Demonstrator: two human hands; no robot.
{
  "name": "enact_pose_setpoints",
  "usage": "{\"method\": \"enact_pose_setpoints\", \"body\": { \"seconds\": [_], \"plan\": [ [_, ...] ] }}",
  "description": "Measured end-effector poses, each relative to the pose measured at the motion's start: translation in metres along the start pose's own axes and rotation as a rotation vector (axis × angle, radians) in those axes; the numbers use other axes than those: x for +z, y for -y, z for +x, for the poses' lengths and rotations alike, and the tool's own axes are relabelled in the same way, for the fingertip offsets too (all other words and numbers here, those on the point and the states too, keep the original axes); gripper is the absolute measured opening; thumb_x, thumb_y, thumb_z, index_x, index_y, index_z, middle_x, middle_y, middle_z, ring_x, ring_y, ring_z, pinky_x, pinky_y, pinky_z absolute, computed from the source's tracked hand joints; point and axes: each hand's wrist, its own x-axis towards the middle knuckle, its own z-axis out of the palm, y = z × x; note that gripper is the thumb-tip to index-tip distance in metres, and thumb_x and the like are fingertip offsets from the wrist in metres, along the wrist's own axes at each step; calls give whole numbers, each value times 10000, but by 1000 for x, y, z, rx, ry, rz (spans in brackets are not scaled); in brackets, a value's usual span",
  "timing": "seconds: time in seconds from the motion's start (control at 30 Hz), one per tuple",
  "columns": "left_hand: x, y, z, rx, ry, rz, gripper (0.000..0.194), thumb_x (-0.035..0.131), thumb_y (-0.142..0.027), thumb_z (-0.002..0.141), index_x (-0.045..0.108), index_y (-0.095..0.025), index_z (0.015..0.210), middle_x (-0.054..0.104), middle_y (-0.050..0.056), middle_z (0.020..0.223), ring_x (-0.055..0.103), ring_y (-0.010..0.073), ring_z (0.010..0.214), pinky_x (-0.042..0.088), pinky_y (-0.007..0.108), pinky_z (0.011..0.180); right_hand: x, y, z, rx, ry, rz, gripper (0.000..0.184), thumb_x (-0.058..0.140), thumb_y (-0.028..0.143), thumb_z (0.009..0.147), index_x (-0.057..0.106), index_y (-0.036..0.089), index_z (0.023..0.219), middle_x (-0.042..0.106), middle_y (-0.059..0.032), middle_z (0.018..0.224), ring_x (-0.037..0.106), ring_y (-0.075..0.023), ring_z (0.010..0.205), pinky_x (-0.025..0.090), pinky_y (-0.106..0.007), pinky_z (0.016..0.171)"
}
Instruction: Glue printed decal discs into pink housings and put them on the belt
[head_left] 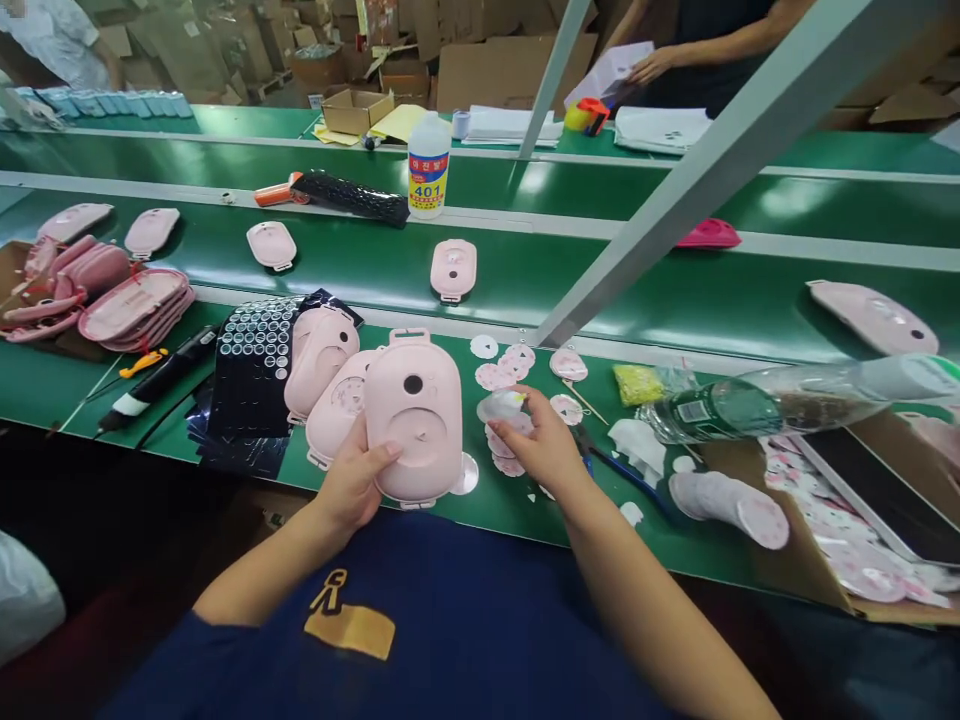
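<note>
My left hand [358,480] grips a pale pink plastic cover [420,465] by its lower left side, thumb on the front. The cover is tilted up, showing a dark round hole and a shallow round recess. To its right, my right hand [546,445] pinches a small translucent white bottle [499,406] with a yellowish tip. Under that bottle lie round printed discs [506,462], partly hidden by the hand. More pink covers [322,360] overlap on the bench left of the held one. A clear disc [468,474] shows beside the held cover.
Black sheets with round stickers [253,345] and a black pen-shaped tool [157,382] lie left. A 401 bottle [428,170] stands behind. At right are blue-handled pliers [634,475], a lying plastic bottle [757,405] and an open carton [840,595]. A slanting metal post [652,215] crosses the bench.
</note>
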Motion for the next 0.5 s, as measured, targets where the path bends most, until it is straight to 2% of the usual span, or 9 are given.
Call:
{"method": "enact_pose_setpoints", "body": {
  "seconds": [0.1, 0.23, 0.3, 0.37, 0.43, 0.5],
  "plan": [
    [5, 0, 5, 20, -51, -16, 699, 879, -327, 579, 671, -253, 1242, 742, 91, 1186, 670, 367, 1191, 563, 502, 1030, 6, 7, -6, 24, 19, 13, 382, 615, 410, 862, 607, 223, 1195, 738, -90, 1153, 701, -250, 999, 548, -413, 884],
    [16, -3, 10, 128, -73, -82, 647, 822, -342, 640, 674, -293, 1267, 728, 57, 1260, 638, 347, 1253, 525, 495, 1091, 20, 15, 4, 37, 17, -32, 347, 699, 334, 795, 664, 231, 1124, 750, -77, 1178, 664, -296, 1157, 443, -513, 1061],
    [20, -6, 9, 229, -88, -93, 630, 776, -357, 677, 662, -325, 1296, 715, 31, 1301, 607, 343, 1300, 506, 502, 1116, 24, 17, 9, 44, 5, -55, 338, 683, 338, 813, 679, 211, 1127, 736, -97, 1215, 627, -329, 1231, 381, -566, 1106],
    [22, -10, 6, 348, -111, -103, 616, 738, -361, 702, 654, -351, 1312, 710, 7, 1316, 577, 345, 1341, 490, 516, 1135, 25, 17, 10, 45, 0, -64, 350, 623, 358, 866, 679, 189, 1167, 716, -119, 1244, 605, -348, 1264, 368, -584, 1109],
    [22, -14, 3, 476, -133, -113, 580, 699, -360, 727, 657, -356, 1306, 711, -4, 1318, 558, 346, 1365, 480, 526, 1147, 22, 18, 5, 50, -20, -69, 444, 603, 388, 883, 638, 188, 1278, 655, -151, 1351, 548, -376, 1334, 371, -598, 1115],
    [20, -19, 1, 627, -182, -122, 545, 646, -371, 741, 666, -344, 1284, 717, -4, 1310, 562, 356, 1361, 486, 541, 1141, 11, 23, -8, 2, -121, -43, 574, 626, 416, 872, 549, 239, 1413, 571, -159, 1458, 481, -384, 1397, 409, -587, 1112]
  ]
}}
